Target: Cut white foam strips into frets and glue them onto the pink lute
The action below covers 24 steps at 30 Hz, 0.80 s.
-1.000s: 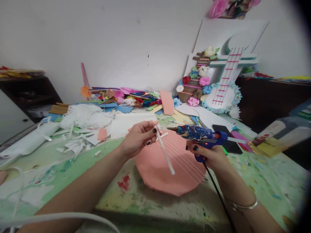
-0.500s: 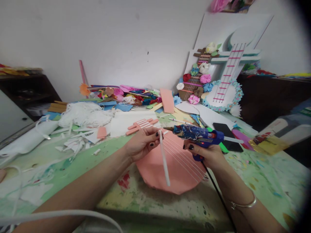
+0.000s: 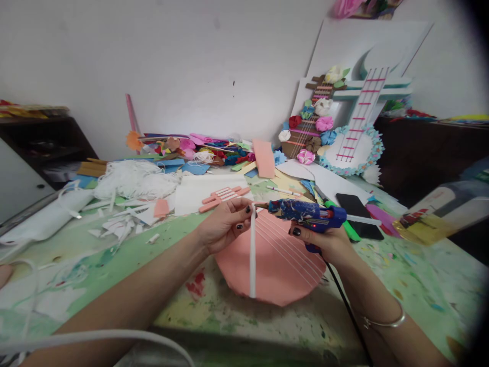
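My left hand (image 3: 226,224) pinches the top end of a white strip (image 3: 252,255), which hangs straight down over a round pink foam piece (image 3: 273,265) crossed by thin white strings. My right hand (image 3: 324,239) grips a blue glue gun (image 3: 305,214) with a red light on its side. The gun's nozzle points left and sits right at the top of the strip, beside my left fingers. A black cord runs from the gun down toward me.
A small pink and white ladder-like piece (image 3: 223,196) lies behind my left hand. White scraps (image 3: 130,183) and coloured paper (image 3: 198,150) crowd the back of the table. A black phone (image 3: 357,209) lies right. Foam guitars with paper flowers (image 3: 344,127) lean on the wall.
The white strip has swung from slanting right to hanging vertical. The glue gun has moved left, bringing its nozzle up to the strip's top end.
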{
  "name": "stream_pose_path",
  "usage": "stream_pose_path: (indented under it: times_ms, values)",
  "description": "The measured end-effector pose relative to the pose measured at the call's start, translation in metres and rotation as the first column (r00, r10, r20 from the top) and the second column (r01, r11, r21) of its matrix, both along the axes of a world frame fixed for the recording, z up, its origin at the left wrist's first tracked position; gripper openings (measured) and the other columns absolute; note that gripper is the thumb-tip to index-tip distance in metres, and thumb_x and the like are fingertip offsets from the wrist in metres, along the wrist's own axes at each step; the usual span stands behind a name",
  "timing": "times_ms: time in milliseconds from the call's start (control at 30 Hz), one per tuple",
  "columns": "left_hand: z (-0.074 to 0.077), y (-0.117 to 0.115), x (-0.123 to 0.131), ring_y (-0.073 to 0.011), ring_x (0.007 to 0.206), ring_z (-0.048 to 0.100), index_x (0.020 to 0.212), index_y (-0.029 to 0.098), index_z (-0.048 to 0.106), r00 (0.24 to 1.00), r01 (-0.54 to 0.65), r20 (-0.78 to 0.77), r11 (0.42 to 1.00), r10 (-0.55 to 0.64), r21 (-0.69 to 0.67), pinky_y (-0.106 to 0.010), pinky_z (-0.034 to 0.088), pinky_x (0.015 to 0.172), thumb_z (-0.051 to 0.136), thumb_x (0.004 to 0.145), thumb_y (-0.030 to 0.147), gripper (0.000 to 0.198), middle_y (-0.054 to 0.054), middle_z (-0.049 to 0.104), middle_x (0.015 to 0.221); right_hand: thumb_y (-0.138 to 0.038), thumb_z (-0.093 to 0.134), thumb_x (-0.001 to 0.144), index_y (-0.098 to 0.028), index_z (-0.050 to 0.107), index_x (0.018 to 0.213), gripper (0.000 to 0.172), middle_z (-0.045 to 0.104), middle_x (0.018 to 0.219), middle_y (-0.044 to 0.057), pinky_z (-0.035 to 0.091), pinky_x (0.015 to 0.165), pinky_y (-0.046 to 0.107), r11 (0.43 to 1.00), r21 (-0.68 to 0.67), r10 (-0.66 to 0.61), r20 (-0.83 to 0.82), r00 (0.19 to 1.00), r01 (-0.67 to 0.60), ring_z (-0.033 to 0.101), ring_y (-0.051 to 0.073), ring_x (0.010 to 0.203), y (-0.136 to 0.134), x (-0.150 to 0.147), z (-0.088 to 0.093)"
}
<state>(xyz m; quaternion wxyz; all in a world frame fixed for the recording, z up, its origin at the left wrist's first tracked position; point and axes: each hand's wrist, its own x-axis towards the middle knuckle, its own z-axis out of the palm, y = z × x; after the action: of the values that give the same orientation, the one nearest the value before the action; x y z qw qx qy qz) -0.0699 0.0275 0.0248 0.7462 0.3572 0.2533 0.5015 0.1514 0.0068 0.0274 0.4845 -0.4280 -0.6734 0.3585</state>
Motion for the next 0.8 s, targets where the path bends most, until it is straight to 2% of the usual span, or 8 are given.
stream_pose_path:
  times_ms: [233,500,700,800]
  values:
    - [-0.0015,0.0003,-0.0002,-0.0021,0.051,0.049,0.072,0.009,0.062,1.000,0.023,-0.021,0.999,-0.022,0.043,-0.008,0.037,0.042,0.081,0.059,0.015,0.023,0.000,0.057,0.066,-0.048,0.076,0.060,-0.020,0.068,0.078,0.033,0.057,0.053,0.000,0.043,0.043,0.026,1.000,0.009,0.000,0.013,1.000,0.000,0.054,0.016,0.053,-0.0004,-0.0013,0.0034]
    - [0.0014,-0.0006,0.0005,-0.0011,0.047,0.046,0.070,0.009,0.061,1.000,0.018,-0.018,0.999,-0.017,0.046,-0.008,0.036,0.040,0.082,0.056,0.015,0.026,0.001,0.057,0.064,-0.045,0.077,0.060,-0.020,0.069,0.078,0.031,0.059,0.054,0.001,0.045,0.045,0.027,1.000,0.015,0.017,0.007,1.000,-0.017,0.057,0.019,0.057,-0.0003,-0.0017,0.0053]
    - [-0.0006,0.0023,-0.0017,-0.0018,0.049,0.048,0.071,0.010,0.061,1.000,0.020,-0.024,0.998,-0.019,0.054,-0.007,0.035,0.039,0.080,0.060,0.017,0.024,0.002,0.055,0.063,-0.039,0.077,0.061,-0.021,0.069,0.070,0.022,0.066,0.067,0.002,0.050,0.058,0.029,0.996,0.026,0.079,0.031,0.996,-0.080,0.060,0.019,0.066,-0.0021,-0.0015,0.0091]
    - [0.0010,0.0020,-0.0014,-0.0008,0.047,0.046,0.069,0.010,0.060,1.000,0.021,-0.011,0.998,-0.020,0.058,-0.007,0.033,0.037,0.081,0.059,0.018,0.025,0.002,0.055,0.064,-0.038,0.078,0.059,-0.022,0.070,0.074,0.024,0.068,0.072,0.002,0.051,0.062,0.031,0.994,0.018,0.109,0.030,0.994,-0.109,0.061,0.020,0.071,-0.0029,-0.0008,0.0091]
